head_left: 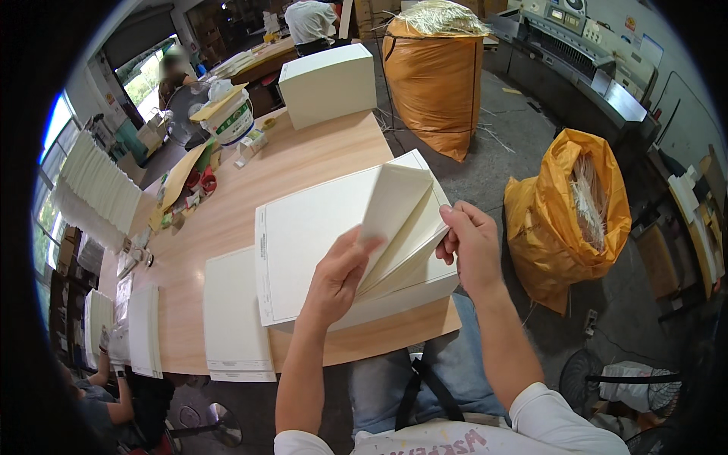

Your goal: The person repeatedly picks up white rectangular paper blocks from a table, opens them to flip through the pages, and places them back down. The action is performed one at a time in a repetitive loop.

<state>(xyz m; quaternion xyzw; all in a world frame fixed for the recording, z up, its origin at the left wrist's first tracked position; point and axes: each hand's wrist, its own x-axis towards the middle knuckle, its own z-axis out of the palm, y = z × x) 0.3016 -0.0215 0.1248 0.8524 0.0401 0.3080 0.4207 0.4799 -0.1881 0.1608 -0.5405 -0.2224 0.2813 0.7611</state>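
Note:
A thick stack of cream printed paper [307, 227] lies at the table's near right part. Above it, several loose paper sheets [398, 199] are lifted and curled, their edges fanned apart. My left hand [339, 274] is closed on the near left side of these sheets, its thumb blurred against the paper. My right hand [472, 241] pinches their right edge between thumb and curled fingers. Left of the big stack, a thinner pile of printed sheets [236, 311] rests flat on the table.
The wooden table [318, 155] also bears a tall paper stack [327, 87], a white bucket [227, 117] and further piles at left. Orange sacks of paper strips [432, 87] stand on the floor at right. A co-worker's gloved hands [114, 349] are at lower left.

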